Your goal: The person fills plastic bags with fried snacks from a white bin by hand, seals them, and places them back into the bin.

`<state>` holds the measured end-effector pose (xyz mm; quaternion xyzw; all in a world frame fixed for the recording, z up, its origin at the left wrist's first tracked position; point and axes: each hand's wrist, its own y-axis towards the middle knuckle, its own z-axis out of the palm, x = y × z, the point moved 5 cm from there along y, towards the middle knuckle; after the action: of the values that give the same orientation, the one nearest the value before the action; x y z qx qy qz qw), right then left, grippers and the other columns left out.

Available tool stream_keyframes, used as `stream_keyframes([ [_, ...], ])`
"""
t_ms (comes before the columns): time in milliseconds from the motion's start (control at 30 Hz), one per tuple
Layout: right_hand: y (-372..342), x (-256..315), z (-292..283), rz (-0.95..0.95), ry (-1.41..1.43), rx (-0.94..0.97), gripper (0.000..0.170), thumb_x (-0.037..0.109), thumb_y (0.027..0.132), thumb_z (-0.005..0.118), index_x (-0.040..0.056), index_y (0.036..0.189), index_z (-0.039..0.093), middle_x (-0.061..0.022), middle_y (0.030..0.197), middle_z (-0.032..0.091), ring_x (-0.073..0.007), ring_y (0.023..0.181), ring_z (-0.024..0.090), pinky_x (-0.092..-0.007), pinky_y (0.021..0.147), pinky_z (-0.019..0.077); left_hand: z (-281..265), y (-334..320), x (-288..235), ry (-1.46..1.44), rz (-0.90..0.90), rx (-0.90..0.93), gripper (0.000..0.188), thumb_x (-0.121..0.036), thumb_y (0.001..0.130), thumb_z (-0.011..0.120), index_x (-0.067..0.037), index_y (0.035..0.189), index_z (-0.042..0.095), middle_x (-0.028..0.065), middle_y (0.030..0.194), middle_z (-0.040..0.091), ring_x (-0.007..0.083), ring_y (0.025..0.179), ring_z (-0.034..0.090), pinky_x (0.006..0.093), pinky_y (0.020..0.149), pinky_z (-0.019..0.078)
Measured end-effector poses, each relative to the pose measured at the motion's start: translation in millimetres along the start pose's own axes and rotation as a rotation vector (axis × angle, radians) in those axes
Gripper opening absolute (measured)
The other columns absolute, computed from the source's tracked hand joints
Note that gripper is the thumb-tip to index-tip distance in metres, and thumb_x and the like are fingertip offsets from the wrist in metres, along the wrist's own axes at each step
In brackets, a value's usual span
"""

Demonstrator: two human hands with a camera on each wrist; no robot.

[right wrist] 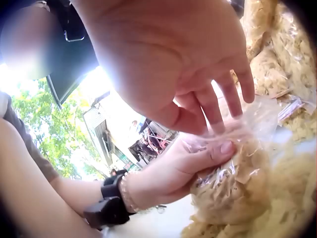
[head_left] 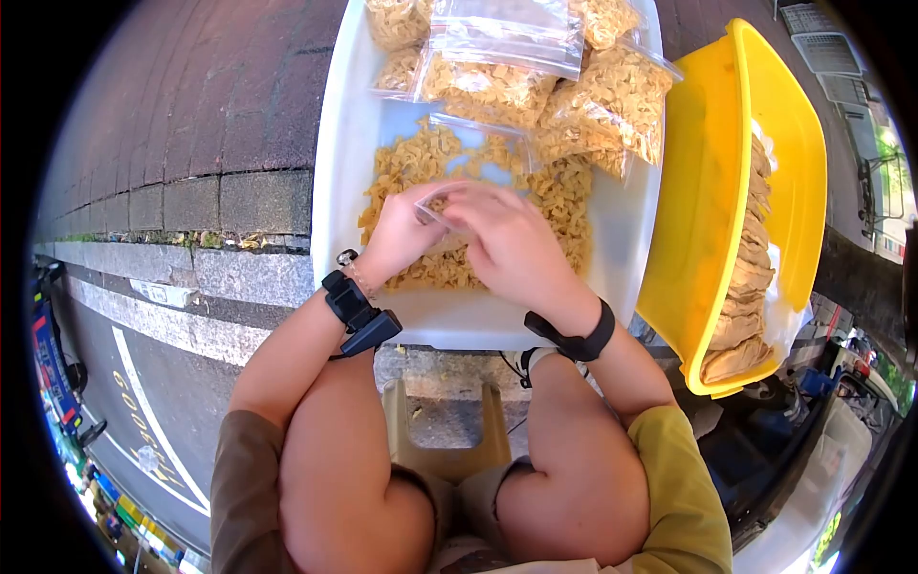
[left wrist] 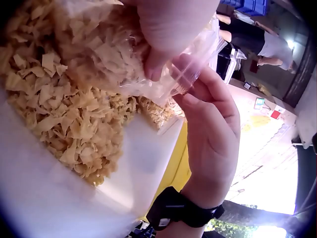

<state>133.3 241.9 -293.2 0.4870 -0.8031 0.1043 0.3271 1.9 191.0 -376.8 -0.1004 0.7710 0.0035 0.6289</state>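
Roadside pavement [head_left: 191,96]: I hold a clear bag [right wrist: 225,196] over a white tub [head_left: 612,277].
My left hand [head_left: 402,234] grips its body, my right hand [head_left: 516,239] has fingers pinching its mouth; pale flakes [head_left: 406,163] below, filled bags [head_left: 602,100] beyond.

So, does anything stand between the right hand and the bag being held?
Nothing visible does: the right hand touches the top of the clear bag, which the left hand grips.

Outdoors, I monitor sunlit green trees [right wrist: 44,126], reddish-brown brick paving [head_left: 191,115], a pale grey stone kerb [head_left: 249,277] and dark grey asphalt roadway [head_left: 196,392].
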Motion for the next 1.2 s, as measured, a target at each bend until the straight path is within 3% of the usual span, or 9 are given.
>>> stream_keyframes([
  [167,7,-50,-41,0.461,0.025,-0.092,0.012,0.008,0.076,0.063,0.0030,0.086,0.064,-0.0137,0.093,0.067,-0.0327,0.100,0.063,-0.0423,0.081,0.0512,-10,0,-1,-0.072,-0.006,-0.138,0.033,-0.001,0.084,0.069,-0.002,0.117,0.066,0.0085,0.108,0.070,0.0118,0.094,0.064,0.0270,0.082,0.0516],
  [233,-8,-105,-19,0.727,-0.325,0.374,0.039,0.025,0.072,0.075,0.0063,0.104,0.063,-0.0184,0.102,0.066,-0.0330,0.106,0.062,-0.0413,0.086,0.0511,-15,-2,-4,-0.110,0.042,-0.203,0.034,-0.002,0.084,0.071,-0.001,0.118,0.066,0.0071,0.111,0.069,0.0119,0.099,0.063,0.0267,0.083,0.0509],
  [267,-12,-123,-11,0.727,-0.325,0.375,0.039,0.025,0.072,0.075,0.0063,0.104,0.063,-0.0184,0.102,0.066,-0.0330,0.106,0.062,-0.0413,0.086,0.0511,-18,-3,-5,-0.152,-0.050,-0.233,0.033,-0.002,0.084,0.071,0.000,0.117,0.066,0.0069,0.109,0.069,0.0121,0.097,0.063,0.0263,0.083,0.0511],
  [333,-21,-141,15,0.690,-0.199,0.639,0.102,0.047,0.059,0.085,0.0136,0.143,0.039,-0.0269,0.125,0.053,-0.0420,0.116,0.054,-0.0426,0.096,0.0461,-19,-5,-5,-0.195,-0.147,-0.265,0.032,-0.002,0.084,0.071,0.000,0.116,0.067,0.0067,0.108,0.069,0.0122,0.095,0.063,0.0260,0.083,0.0512],
  [433,-21,-125,39,0.635,-0.146,0.695,0.132,0.052,0.045,0.089,0.0131,0.151,0.021,-0.0306,0.137,0.039,-0.0486,0.122,0.047,-0.0488,0.101,0.0422,-13,-3,-6,-0.164,-0.120,-0.186,0.037,-0.002,0.084,0.072,0.001,0.119,0.064,0.0074,0.110,0.067,0.0120,0.098,0.061,0.0259,0.087,0.0511],
  [633,-28,-91,85,0.402,-0.183,0.835,0.118,0.048,0.046,0.089,0.0165,0.146,0.036,-0.0195,0.145,0.038,-0.0458,0.129,0.035,-0.0565,0.099,0.0379,-9,-5,-14,-0.164,0.013,-0.096,0.073,-0.016,0.073,0.084,-0.003,0.135,0.048,0.0108,0.122,0.061,0.0137,0.105,0.061,0.0295,0.088,0.0513],
  [833,-25,-82,94,-0.020,-0.019,0.371,0.088,0.025,0.052,0.082,0.0205,0.133,0.050,-0.0152,0.138,0.047,-0.0354,0.127,0.042,-0.0491,0.099,0.0317,-4,-5,-17,0.051,0.091,0.050,0.076,-0.013,0.072,0.085,-0.005,0.137,0.045,0.0086,0.122,0.060,0.0162,0.114,0.056,0.0313,0.100,0.0444],
  [1067,-18,-68,61,0.187,-0.020,0.425,0.068,0.019,0.057,0.079,0.0185,0.122,0.058,-0.0122,0.107,0.065,-0.0280,0.110,0.058,-0.0429,0.098,0.0289,-8,-4,-18,-0.091,0.070,-0.003,0.069,-0.010,0.071,0.084,-0.005,0.131,0.050,0.0068,0.116,0.062,0.0156,0.111,0.057,0.0322,0.099,0.0441],
  [1200,-13,-57,15,0.326,-0.072,0.526,0.055,0.014,0.059,0.075,0.0122,0.113,0.066,-0.0148,0.093,0.069,-0.0326,0.094,0.064,-0.0413,0.089,0.0432,-11,-4,-17,0.001,0.131,-0.057,0.067,-0.018,0.070,0.085,-0.004,0.127,0.052,0.0093,0.110,0.066,0.0202,0.104,0.063,0.0340,0.092,0.0480],
])
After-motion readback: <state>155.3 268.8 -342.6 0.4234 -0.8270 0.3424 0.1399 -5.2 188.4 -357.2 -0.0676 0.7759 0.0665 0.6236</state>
